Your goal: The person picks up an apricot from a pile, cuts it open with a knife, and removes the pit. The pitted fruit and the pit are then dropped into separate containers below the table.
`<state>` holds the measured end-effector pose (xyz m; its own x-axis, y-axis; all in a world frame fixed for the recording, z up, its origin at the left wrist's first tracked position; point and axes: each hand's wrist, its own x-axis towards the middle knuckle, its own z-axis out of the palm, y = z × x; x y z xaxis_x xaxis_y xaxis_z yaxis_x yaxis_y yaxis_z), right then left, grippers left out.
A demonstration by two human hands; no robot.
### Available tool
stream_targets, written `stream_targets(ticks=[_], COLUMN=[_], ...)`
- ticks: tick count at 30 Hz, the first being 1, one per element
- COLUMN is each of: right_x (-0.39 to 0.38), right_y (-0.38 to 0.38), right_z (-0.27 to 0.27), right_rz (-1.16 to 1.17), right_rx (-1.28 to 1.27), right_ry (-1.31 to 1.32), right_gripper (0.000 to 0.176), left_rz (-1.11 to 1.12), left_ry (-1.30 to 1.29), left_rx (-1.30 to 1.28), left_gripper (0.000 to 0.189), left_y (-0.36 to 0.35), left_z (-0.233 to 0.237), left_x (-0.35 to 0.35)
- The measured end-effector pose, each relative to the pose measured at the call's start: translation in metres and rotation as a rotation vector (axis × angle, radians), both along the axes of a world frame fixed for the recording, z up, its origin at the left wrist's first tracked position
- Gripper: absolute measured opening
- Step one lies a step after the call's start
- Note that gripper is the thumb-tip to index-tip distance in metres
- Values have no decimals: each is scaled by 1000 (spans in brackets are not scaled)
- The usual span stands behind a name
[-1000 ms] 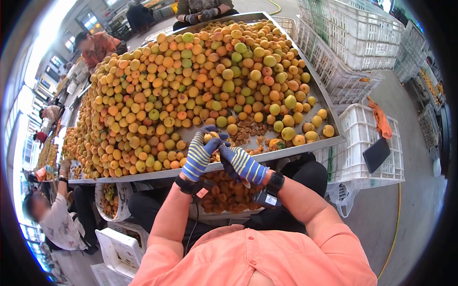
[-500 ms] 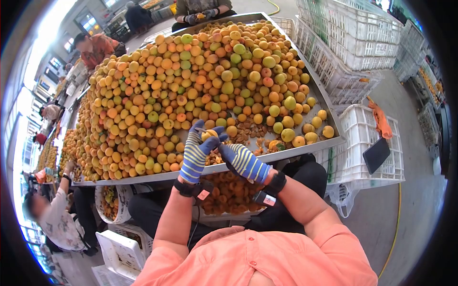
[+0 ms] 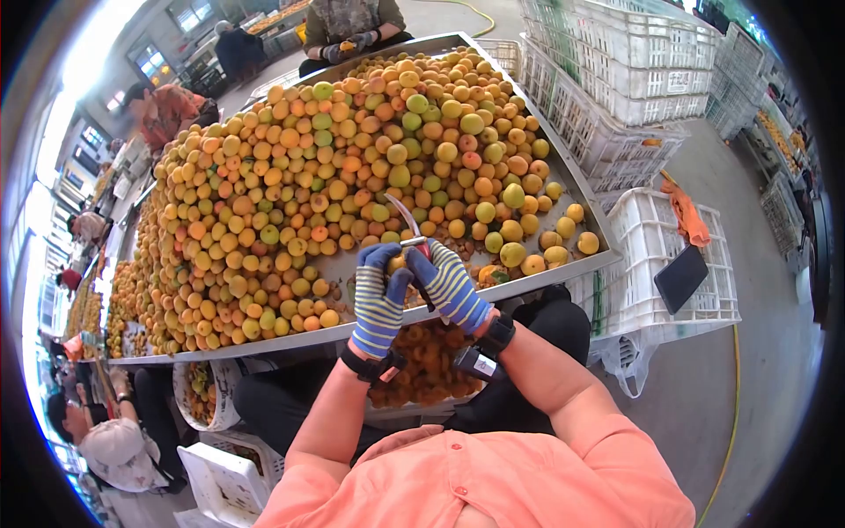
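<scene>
Both my hands wear blue-and-yellow striped gloves and are close together over the near edge of the metal table. My right hand (image 3: pixel 451 286) is closed round a small knife; its curved blade (image 3: pixel 406 214) sticks up and away from me over the fruit. My left hand (image 3: pixel 377 299) is closed round an apricot (image 3: pixel 397 263), which the fingers mostly hide. A broad heap of yellow, orange and green apricots (image 3: pixel 290 194) lies on the table beyond my hands. Below the table edge, in front of my lap, sits a container of cut apricot pieces (image 3: pixel 422 370).
White plastic crates (image 3: pixel 642 79) are stacked to the right. A nearer crate (image 3: pixel 669 304) carries an orange cloth (image 3: pixel 686 214) and a dark tablet-like slab (image 3: pixel 680 279). A white bucket (image 3: pixel 225 396) and a white box (image 3: pixel 220 484) stand at lower left. Other people sit round the table.
The knife blade, earlier low against the apricot between my hands, now points up and away from it. My hands have shifted slightly, and the view has turned a little.
</scene>
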<state>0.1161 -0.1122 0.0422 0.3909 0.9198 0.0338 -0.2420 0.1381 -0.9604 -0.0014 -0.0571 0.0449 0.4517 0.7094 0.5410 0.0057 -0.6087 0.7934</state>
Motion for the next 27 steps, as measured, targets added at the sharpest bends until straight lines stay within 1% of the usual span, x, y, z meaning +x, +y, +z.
stream_targets(ticks=[1, 3, 4, 7, 8, 11, 14, 15, 16, 17, 19, 20, 23, 24, 25, 26, 27], right_x=[1, 3, 3, -1, -1, -3, -6, -5, -2, 0, 1, 2, 5, 6, 5, 3, 2], right_y=[-3, -3, -3, -4, -5, 3, 5, 4, 1, -2, -3, -5, -6, -5, -4, -3, -2], right_z=[6, 2, 0, -1, 0, -11, -8, -4, 2, 4, 2, 3, 10, 9, 7, 4, 0], right_rz=[15, -8, -21, -56, -60, -97, -142, -118, -97, -75, -115, -119, -164, -190, -215, -226, -238], right_rx=[5, -20, -32, 51, 12, 130, 123, 63, 1, -64, -4, 19, 38, 68, 97, 103, 108], right_ry=[48, -96, -166, -174, -207, -145, -201, -275, -349, -423, -509, -565, -784, -867, -949, -865, -784], right_gripper=[28, 27, 26, 27, 28, 28, 30, 27, 25, 22, 26, 27, 33, 35, 37, 36, 34], left_rz=[23, 69, 149, 190, 203, 175, 181, 181, 194, 186, 169, 148, 11, 80, 9, -61, -135], left_ry=[17, 52, 82, 142, 125, 120, -2, -43, -98, -76, -31, -85, -142, -356, -380, -405, -430], left_rx=[77, 225, 345, 212, 207, 9, -191, -257, -297, -323, -373, -586, -953, -1409, -1446, -1481, -1514], left_gripper=[21, 22, 22, 23, 25, 27, 24, 23, 27, 28, 28, 29, 27, 27, 29, 33, 38], left_y=[0, -1, -3, -8, -10, -15, -20, -20, -19, -17, -10, -6, 24, 29, 31, 34, 32], left_z=[-2, -3, 0, 2, 4, 3, 1, 0, -5, -8, -10, -10, -44, -38, -44, -53, -52], left_x=[0, 2, 4, 6, 10, 13, 20, 23, 26, 27, 25, 24, 22, 25, 21, 17, 15])
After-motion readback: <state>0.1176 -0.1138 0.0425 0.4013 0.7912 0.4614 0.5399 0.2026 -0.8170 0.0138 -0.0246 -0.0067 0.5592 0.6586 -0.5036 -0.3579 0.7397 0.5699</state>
